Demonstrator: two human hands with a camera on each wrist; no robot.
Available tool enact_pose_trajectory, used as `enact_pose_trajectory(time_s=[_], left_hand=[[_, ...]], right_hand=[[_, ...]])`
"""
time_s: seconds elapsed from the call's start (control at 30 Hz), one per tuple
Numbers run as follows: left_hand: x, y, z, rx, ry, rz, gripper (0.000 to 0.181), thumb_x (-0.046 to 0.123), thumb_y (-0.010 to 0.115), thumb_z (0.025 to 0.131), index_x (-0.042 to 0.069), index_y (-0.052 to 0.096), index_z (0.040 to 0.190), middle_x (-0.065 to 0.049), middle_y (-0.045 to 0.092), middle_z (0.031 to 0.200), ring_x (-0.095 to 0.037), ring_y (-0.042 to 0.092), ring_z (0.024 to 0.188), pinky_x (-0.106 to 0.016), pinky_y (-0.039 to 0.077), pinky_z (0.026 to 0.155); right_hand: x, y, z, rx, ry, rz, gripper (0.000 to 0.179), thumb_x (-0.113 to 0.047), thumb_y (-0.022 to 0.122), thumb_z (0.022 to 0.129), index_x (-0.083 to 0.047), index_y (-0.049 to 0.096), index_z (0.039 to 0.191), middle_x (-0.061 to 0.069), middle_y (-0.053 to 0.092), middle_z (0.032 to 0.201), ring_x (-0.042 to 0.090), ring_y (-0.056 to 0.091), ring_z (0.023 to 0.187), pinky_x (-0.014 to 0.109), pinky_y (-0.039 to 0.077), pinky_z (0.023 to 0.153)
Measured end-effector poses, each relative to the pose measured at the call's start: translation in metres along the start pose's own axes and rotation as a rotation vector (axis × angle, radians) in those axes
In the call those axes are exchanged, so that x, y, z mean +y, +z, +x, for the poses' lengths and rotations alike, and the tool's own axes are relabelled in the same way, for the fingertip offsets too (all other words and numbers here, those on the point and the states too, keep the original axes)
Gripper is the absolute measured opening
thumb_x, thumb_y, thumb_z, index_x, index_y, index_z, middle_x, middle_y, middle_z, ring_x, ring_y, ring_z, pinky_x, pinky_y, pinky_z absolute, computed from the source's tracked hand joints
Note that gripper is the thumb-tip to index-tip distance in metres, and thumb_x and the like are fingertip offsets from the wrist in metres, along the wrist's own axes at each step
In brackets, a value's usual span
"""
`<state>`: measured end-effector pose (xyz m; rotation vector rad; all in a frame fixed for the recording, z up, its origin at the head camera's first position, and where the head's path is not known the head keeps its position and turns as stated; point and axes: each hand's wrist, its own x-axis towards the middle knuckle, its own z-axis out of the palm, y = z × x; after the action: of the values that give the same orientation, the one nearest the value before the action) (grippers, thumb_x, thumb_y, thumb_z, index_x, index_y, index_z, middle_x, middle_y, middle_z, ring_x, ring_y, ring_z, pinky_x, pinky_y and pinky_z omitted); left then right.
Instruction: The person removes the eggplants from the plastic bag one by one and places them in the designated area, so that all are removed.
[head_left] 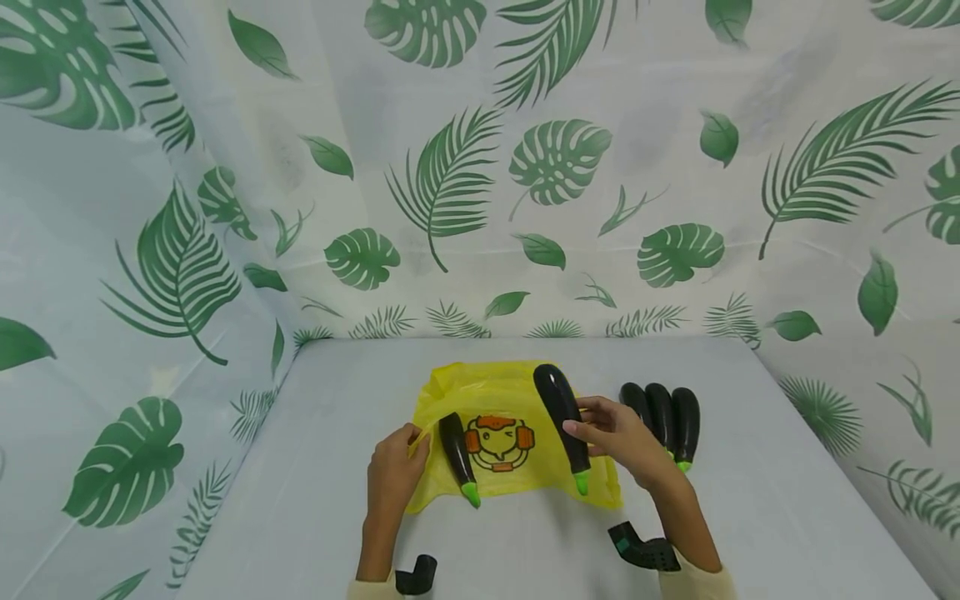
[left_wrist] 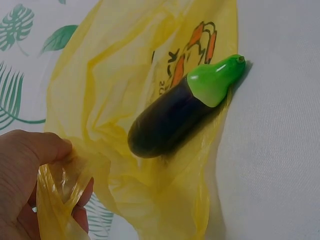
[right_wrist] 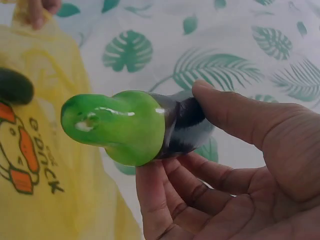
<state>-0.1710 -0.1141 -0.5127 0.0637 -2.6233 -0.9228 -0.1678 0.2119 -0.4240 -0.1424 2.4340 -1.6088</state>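
A yellow plastic bag (head_left: 442, 383) printed with a cartoon duck lies flat on the table. My left hand (head_left: 393, 467) pinches its left edge; in the left wrist view the thin plastic bunches between thumb and fingers. One dark eggplant with a green stem end (left_wrist: 170, 120) rests on the left part of the bag, its stem at the near edge. Above the bag's right side, my right hand (head_left: 618, 433) holds another eggplant (head_left: 558, 408) between thumb and fingers, its green end (right_wrist: 115, 125) pointing down toward me in the head view.
Several more eggplants (head_left: 686, 421) lie side by side on the white table (head_left: 765, 517), to the right of the bag and partly behind the right hand. Leaf-printed cloth (head_left: 465, 292) walls the table at the back and sides. Each wrist carries a black camera mount (head_left: 641, 550).
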Motion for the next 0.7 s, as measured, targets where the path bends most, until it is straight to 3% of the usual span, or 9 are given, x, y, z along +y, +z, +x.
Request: enact_pose_trajectory(time_s=[0.4,0.57,0.7], left_hand=[[0.000,-0.001,0.001,0.019,0.023,-0.004,0.011,0.020,0.072,0.088,0.009,0.071,0.091,-0.004,0.074,0.088,-0.018,0.068,0.080,-0.037,0.056,0.070],[0.000,-0.002,0.000,0.008,0.022,0.000,0.011,0.020,0.072,0.088,0.010,0.071,0.092,-0.004,0.074,0.089,-0.019,0.069,0.081,-0.038,0.056,0.070],[-0.001,-0.002,0.000,0.006,0.024,0.008,0.011,0.020,0.072,0.089,0.009,0.071,0.092,-0.004,0.074,0.090,-0.020,0.069,0.081,-0.038,0.056,0.070]], right_hand=[[0.023,-0.040,-0.008,0.153,0.006,-0.078,0.068,-0.040,0.061,0.096,-0.002,0.037,0.147,0.026,0.050,0.135,0.034,0.058,0.116,0.044,0.054,0.090],[0.036,-0.053,-0.011,0.213,0.077,-0.077,0.071,-0.043,0.058,0.097,-0.001,0.033,0.149,0.027,0.048,0.136,0.030,0.060,0.111,0.044,0.054,0.092],[0.046,-0.063,-0.013,0.270,0.163,-0.068,0.078,-0.047,0.056,0.096,0.001,0.028,0.151,0.028,0.042,0.141,0.035,0.055,0.118,0.039,0.054,0.091]])
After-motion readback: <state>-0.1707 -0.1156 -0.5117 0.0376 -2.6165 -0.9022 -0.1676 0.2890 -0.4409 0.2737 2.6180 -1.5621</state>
